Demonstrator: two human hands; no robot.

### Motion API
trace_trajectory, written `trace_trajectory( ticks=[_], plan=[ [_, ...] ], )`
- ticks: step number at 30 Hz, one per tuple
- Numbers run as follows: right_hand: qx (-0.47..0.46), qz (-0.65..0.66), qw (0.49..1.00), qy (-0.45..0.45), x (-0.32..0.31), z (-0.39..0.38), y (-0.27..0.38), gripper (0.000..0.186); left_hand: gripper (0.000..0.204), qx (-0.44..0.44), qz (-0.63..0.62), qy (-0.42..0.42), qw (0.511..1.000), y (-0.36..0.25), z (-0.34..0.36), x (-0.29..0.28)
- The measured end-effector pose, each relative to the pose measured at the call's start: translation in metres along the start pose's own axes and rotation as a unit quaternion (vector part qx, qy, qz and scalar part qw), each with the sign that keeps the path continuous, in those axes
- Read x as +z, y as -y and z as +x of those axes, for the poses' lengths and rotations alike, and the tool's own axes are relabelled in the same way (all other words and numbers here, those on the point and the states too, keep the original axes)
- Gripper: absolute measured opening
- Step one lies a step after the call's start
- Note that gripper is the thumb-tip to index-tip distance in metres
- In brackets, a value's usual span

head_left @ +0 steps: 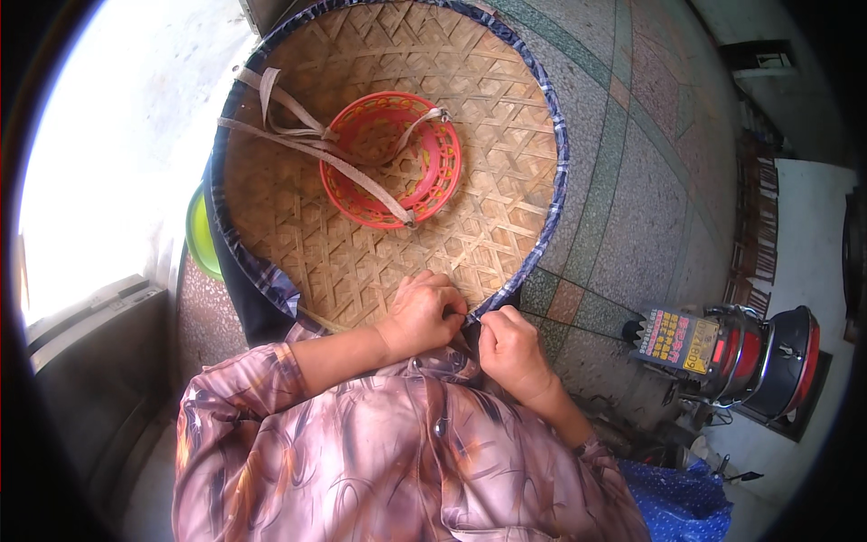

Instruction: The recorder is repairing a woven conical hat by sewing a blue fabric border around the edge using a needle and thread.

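Observation:
A wide woven bamboo hat or tray, its rim bound with blue plaid cloth, lies across my lap. Inside it sits a red plastic basket with pale cloth straps tied to it. My left hand is closed at the near rim, thumb and fingers bent. Just right of it, my right hand pinches at the edge of the cloth binding. What exactly is between the fingertips of either hand is hidden or too small to tell.
A bright doorway is at the left, with a green basin beside the tray. A tiled floor runs along the right. A scooter with a plate stands at the lower right, near a blue dotted cloth.

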State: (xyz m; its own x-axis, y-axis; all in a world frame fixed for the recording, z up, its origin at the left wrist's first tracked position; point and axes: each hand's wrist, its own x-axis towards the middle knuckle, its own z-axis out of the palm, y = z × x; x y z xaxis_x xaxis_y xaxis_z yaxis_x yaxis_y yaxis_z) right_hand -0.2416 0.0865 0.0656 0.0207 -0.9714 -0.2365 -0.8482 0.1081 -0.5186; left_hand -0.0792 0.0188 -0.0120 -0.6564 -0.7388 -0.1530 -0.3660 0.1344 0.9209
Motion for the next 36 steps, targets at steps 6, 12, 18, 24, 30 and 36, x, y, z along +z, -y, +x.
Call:
trace_trajectory(
  ticks=[6, 12, 18, 24, 30, 36],
  plan=[
    [0.01, -0.015, 1.0, 0.018, -0.002, 0.002, 0.003, 0.008, 0.008, -0.002, 0.014, -0.003, 1.0, 0.001, -0.001, 0.002],
    [-0.053, -0.004, 0.998, -0.04, 0.009, -0.002, -0.009, 0.004, 0.008, -0.003, 0.0, 0.008, 1.0, 0.003, 0.0, 0.001],
    [-0.08, 0.005, 0.991, -0.106, 0.03, -0.009, -0.021, 0.006, 0.009, 0.002, 0.005, 0.003, 1.0, 0.004, -0.001, 0.002],
    [-0.053, -0.003, 0.995, -0.082, 0.037, -0.006, -0.023, 0.006, 0.008, 0.016, 0.021, 0.007, 1.0, 0.001, -0.006, 0.01],
    [-0.018, 0.04, 0.997, -0.06, 0.023, -0.012, -0.02, 0.007, 0.006, 0.04, -0.012, -0.036, 0.999, 0.007, -0.008, 0.008],
    [-0.024, -0.021, 0.999, -0.038, 0.017, -0.013, -0.016, 0.007, 0.01, 0.047, 0.03, -0.053, 0.997, 0.007, -0.01, 0.005]
  ],
)
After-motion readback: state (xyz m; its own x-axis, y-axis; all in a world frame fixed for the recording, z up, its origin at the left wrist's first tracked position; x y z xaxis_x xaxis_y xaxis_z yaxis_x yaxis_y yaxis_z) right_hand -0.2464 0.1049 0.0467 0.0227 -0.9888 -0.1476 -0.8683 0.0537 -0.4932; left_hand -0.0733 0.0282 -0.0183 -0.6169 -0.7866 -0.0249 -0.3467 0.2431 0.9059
